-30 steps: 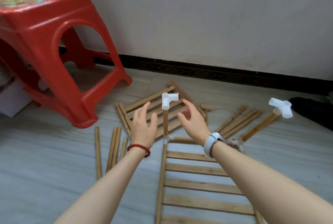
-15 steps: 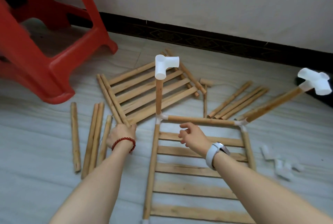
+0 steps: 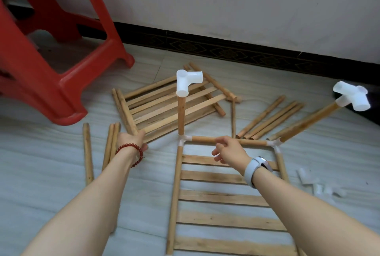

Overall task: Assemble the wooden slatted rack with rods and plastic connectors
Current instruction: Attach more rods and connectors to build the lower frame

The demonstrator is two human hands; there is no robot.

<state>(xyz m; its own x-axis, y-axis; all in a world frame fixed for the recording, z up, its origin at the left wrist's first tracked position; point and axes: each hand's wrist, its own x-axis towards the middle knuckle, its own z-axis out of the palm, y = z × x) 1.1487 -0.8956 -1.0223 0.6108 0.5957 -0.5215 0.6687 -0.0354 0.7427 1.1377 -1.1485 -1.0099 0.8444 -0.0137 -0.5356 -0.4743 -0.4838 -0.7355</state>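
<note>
Left hand [image 3: 131,139] has reached the loose slatted panel [image 3: 170,107] — fingers gripping; right hand [image 3: 230,150] hovers, loosely curled.

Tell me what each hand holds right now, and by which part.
The left hand grips the loose slatted panel by its near corner. The right hand holds nothing.

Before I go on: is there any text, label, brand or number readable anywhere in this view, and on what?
None can be read.
Watch on the right wrist: its face is turned away, nothing legible.
Baseboard: a repeating diamond pattern only, no letters.
Stool, connectors, rods and slats: no markings visible.
</note>
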